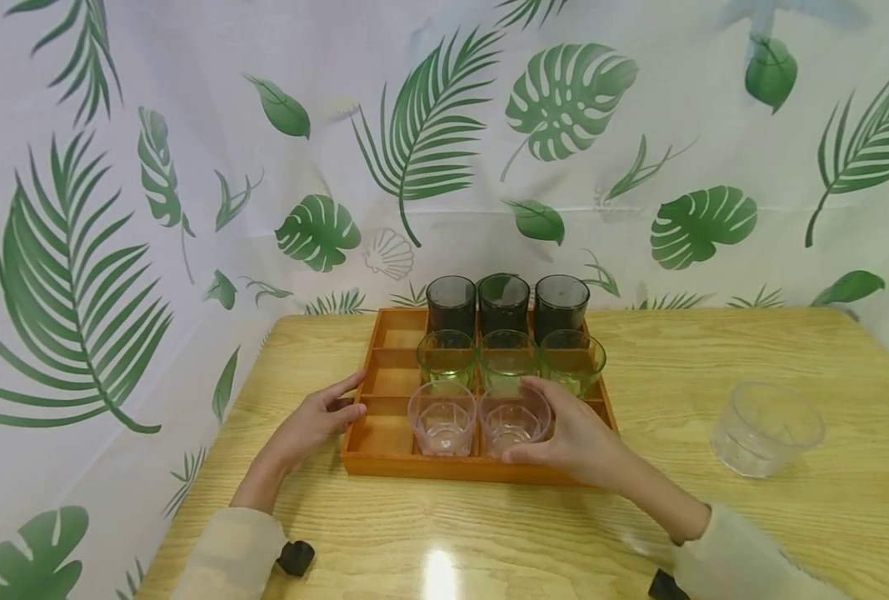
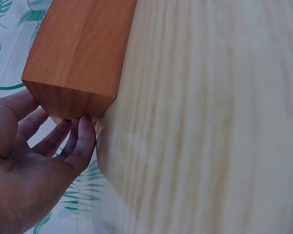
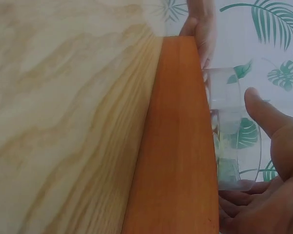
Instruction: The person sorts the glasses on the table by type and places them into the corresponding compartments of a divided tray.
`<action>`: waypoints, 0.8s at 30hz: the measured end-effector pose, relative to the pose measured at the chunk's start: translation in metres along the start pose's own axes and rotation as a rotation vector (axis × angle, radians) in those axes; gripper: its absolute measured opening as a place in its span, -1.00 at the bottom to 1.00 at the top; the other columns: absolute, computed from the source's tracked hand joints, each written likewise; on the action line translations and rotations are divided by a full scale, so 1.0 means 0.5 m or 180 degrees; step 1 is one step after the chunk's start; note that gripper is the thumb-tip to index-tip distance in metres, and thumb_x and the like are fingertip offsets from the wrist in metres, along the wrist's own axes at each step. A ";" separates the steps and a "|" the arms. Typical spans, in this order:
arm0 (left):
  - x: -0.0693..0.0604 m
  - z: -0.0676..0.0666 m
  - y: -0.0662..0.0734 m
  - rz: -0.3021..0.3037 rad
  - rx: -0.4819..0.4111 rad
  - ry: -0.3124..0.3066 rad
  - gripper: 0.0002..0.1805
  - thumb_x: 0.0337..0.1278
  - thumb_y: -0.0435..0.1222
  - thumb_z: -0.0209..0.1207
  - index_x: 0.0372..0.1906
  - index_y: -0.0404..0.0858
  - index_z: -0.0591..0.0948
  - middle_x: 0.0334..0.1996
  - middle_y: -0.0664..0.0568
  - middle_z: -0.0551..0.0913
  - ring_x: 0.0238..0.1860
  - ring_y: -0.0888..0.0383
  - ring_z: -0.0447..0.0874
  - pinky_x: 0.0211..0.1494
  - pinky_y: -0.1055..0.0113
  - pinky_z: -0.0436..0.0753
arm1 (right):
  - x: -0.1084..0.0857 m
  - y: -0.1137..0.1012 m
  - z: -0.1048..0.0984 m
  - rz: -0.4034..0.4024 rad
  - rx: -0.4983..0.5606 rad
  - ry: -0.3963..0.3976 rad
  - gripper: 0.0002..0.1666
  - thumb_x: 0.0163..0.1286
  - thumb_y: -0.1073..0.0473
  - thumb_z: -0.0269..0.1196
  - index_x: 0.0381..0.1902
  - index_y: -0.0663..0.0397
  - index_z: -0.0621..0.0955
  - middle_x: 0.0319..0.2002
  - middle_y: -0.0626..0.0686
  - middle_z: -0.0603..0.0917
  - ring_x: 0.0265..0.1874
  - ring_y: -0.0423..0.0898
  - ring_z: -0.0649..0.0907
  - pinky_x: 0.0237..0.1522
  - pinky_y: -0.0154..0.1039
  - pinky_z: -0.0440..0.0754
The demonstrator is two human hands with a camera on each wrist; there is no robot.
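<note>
A wooden compartment tray (image 1: 387,465) lies on the table. My left hand (image 1: 312,425) touches its left side with relaxed fingers; in the left wrist view the fingertips (image 2: 86,127) meet the wood at a corner. My right hand (image 1: 582,437) curls round a clear cup (image 1: 515,417) in the front row, thumb on the near side and fingers on the far side. Another clear cup (image 1: 444,421) stands upright just left of it. Behind are green-tinted cups (image 1: 447,358), and dark grey cups (image 1: 451,304) fill the back row.
A third clear cup (image 1: 762,429) stands alone on the wooden table (image 1: 444,533), right of the tray. The tray's left column shows bare compartments (image 1: 395,379). A leaf-patterned cloth (image 1: 444,150) hangs behind and to the left of the table.
</note>
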State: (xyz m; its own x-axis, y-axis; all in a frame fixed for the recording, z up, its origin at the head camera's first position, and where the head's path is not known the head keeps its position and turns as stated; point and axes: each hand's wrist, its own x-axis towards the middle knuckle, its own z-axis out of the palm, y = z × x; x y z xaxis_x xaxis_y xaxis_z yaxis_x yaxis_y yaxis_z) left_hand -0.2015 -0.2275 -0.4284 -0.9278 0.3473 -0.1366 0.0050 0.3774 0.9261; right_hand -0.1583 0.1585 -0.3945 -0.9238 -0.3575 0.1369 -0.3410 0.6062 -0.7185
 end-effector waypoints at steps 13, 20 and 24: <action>0.000 0.002 0.001 0.0009 0.0038 -0.0001 -0.27 0.57 -0.22 0.12 0.67 -0.14 0.12 0.61 -0.25 0.08 0.48 -0.25 0.30 0.41 -0.12 0.43 | -0.021 0.012 -0.021 -0.0077 0.0220 0.0132 0.01 0.27 -0.03 0.54 0.50 0.30 0.34 0.36 0.28 0.51 0.27 0.26 0.55 0.19 0.23 0.57; 0.001 0.001 -0.001 0.0004 0.0032 0.0003 -0.27 0.57 -0.22 0.12 0.67 -0.12 0.12 0.61 -0.24 0.08 0.44 -0.21 0.36 0.41 -0.11 0.43 | -0.038 0.026 -0.061 -0.0163 0.0624 0.0310 -0.14 0.39 0.15 0.44 0.52 0.27 0.32 0.33 0.26 0.52 0.18 0.21 0.62 0.17 -0.02 0.63; 0.000 0.000 -0.001 -0.0005 0.0014 0.0009 -0.27 0.57 -0.21 0.13 0.67 -0.11 0.12 0.62 -0.23 0.08 0.41 -0.20 0.39 0.41 -0.11 0.43 | -0.052 0.038 -0.085 -0.0210 0.0646 0.0488 -0.19 0.44 0.18 0.40 0.53 0.23 0.33 0.34 0.25 0.52 0.19 0.22 0.59 0.15 -0.37 0.58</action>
State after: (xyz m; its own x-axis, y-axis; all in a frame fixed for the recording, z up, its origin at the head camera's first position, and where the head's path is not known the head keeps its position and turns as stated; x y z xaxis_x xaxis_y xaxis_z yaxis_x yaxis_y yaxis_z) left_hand -0.2015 -0.2278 -0.4291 -0.9288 0.3444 -0.1371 0.0052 0.3818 0.9242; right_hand -0.1484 0.2096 -0.3827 -0.9216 -0.2704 0.2785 -0.3738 0.4247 -0.8246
